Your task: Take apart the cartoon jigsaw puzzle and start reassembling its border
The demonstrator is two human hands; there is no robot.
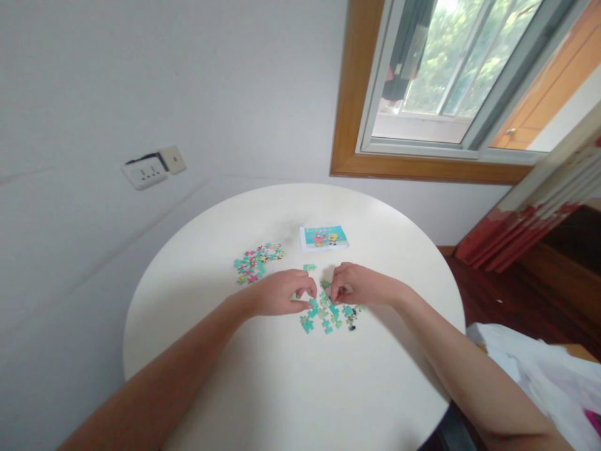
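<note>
My left hand (284, 292) is curled over the near side of a loose group of teal and green jigsaw puzzle pieces (327, 324), thumb and index finger closed at a teal jigsaw puzzle piece (313, 307). Opposite it, my right hand (357, 284) reaches down into the same group with its fingertips pinched together on a small jigsaw puzzle piece, mostly covered by the fingers. A single green-teal piece (309, 267) lies just beyond the hands. Behind them rests a small picture card (326, 238) with a pink and a yellow cartoon figure.
A second pile of mixed pink, yellow and teal pieces (252, 263) lies left of the card. Everything sits on a round white table (291, 388) against a wall with a socket (145, 171). White plastic bags (530, 369) are at the right, below a window (441, 69).
</note>
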